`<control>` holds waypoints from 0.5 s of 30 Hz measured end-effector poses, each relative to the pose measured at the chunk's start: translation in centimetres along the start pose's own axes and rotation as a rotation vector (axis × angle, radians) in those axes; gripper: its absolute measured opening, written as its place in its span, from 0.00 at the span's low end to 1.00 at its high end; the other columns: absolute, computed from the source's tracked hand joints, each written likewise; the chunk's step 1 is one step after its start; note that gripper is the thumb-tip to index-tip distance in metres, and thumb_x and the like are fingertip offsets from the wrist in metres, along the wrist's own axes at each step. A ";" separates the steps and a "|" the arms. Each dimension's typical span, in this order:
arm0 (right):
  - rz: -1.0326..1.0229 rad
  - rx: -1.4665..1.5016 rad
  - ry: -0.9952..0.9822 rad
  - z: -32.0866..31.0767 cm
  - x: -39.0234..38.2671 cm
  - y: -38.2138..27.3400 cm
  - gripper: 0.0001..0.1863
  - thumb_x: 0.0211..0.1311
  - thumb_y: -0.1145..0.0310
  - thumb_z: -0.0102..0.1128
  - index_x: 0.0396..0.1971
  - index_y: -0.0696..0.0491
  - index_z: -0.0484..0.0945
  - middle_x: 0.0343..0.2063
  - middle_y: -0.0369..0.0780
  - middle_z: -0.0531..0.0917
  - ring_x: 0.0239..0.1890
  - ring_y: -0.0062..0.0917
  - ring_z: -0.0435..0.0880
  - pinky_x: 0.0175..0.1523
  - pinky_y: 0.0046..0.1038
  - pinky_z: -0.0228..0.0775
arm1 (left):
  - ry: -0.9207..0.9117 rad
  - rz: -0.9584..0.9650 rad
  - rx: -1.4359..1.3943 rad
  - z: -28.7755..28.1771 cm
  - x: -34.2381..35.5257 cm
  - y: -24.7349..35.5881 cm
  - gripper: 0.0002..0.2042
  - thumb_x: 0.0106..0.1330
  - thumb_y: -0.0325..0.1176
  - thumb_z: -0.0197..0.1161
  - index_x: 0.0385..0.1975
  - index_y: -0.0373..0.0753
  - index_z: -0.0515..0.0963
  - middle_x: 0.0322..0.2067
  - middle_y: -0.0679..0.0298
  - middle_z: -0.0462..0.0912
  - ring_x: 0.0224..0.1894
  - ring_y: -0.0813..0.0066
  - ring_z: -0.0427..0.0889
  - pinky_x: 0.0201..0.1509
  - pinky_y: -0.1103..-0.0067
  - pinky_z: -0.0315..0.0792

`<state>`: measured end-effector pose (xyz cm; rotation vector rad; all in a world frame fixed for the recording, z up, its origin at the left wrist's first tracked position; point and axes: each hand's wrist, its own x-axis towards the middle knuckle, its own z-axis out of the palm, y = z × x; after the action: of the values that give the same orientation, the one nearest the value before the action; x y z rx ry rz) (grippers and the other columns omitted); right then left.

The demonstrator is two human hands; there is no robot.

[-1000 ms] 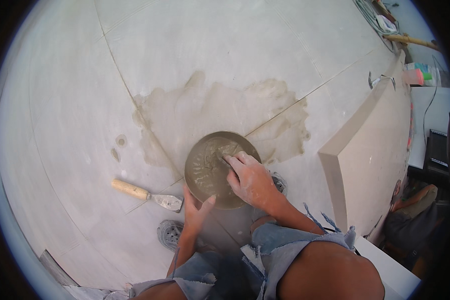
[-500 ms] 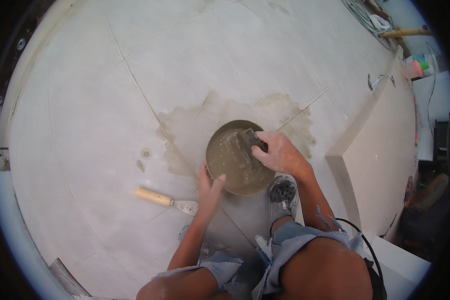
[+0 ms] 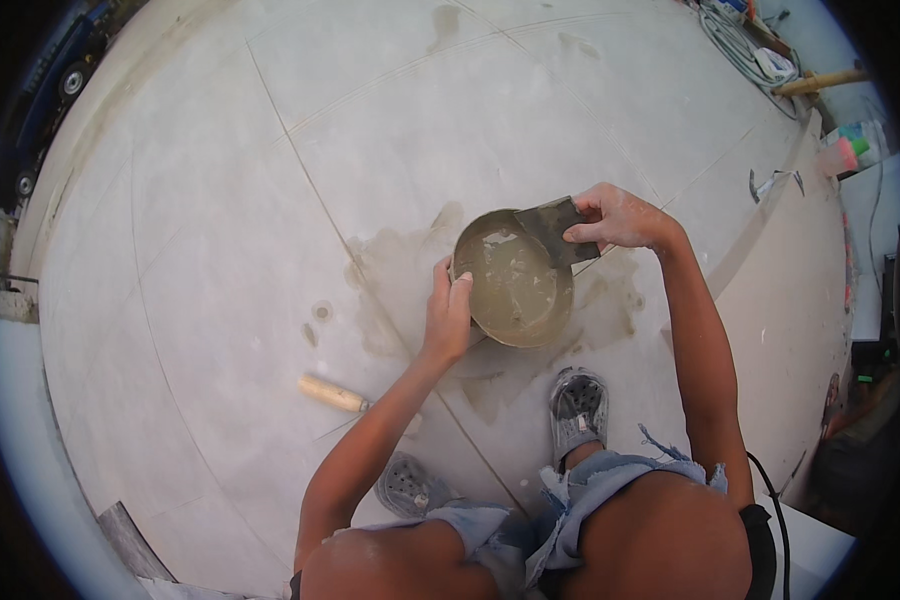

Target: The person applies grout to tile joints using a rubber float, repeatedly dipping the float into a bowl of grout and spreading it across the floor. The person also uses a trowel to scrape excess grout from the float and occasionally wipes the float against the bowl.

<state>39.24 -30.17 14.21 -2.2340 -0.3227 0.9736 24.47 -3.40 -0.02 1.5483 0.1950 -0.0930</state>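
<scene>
My left hand [image 3: 449,312] is closed on the left side of a round bowl [image 3: 482,224], thumb over the rim and fingers outside. Inside the bowl is a wet, grey-brown slurry [image 3: 518,292] with pale streaks. The bowl looks tilted and seems raised off the floor. In my right hand [image 3: 622,216] is a dark, flat, rectangular scraper [image 3: 550,232], pinched by its right edge; its left part lies over the bowl's far right rim. A putty knife with a wooden handle [image 3: 332,392] lies on the floor, its blade mostly behind my left forearm.
The pale tiled floor [image 3: 210,300] carries damp smears [image 3: 610,310] around the bowl. My shoes [image 3: 578,408] stand close below it. At the right is a large pale slab [image 3: 795,300] with a hammer-like tool [image 3: 773,186] on its edge. A coiled hose [image 3: 735,45] lies at the far right.
The bowl has moved away from me and tilted, uncovering damp floor beneath. My right hand has drawn the scraper out of the slurry to the far right rim. My left forearm covers the knife blade.
</scene>
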 end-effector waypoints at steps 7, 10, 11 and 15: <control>0.095 0.027 -0.051 -7.4 -2.2 1.4 0.14 0.62 0.63 0.76 0.42 0.55 0.91 0.30 0.34 0.89 0.32 0.19 0.87 0.40 0.26 0.84 | -0.006 -0.058 -0.104 1.8 -0.2 1.7 0.23 0.82 0.38 0.47 0.69 0.31 0.67 0.58 0.51 0.81 0.60 0.66 0.79 0.68 0.69 0.71; 0.042 0.042 -0.076 -7.0 -0.6 2.2 0.14 0.64 0.64 0.76 0.44 0.56 0.91 0.31 0.34 0.91 0.32 0.20 0.88 0.40 0.26 0.84 | 0.006 -0.079 -0.160 2.4 0.1 1.7 0.23 0.82 0.38 0.47 0.69 0.31 0.67 0.59 0.52 0.79 0.61 0.66 0.78 0.69 0.69 0.70; 0.016 0.050 -0.095 -6.0 0.3 2.8 0.14 0.65 0.64 0.75 0.44 0.56 0.91 0.31 0.34 0.90 0.32 0.19 0.87 0.40 0.26 0.83 | 0.013 -0.063 -0.158 2.5 0.4 0.9 0.23 0.81 0.38 0.47 0.69 0.30 0.67 0.59 0.52 0.79 0.62 0.66 0.77 0.69 0.69 0.70; -0.300 -0.015 0.129 1.9 2.2 5.8 0.11 0.68 0.69 0.71 0.47 0.58 0.90 0.31 0.39 0.90 0.30 0.25 0.86 0.39 0.29 0.80 | 0.051 -0.062 -0.138 3.3 0.7 -1.0 0.23 0.81 0.38 0.47 0.68 0.30 0.68 0.59 0.51 0.79 0.64 0.64 0.75 0.71 0.69 0.67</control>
<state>39.17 -32.56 8.20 -2.1695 -0.5880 0.6673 25.17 -6.66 -1.05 1.4079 0.2836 -0.0871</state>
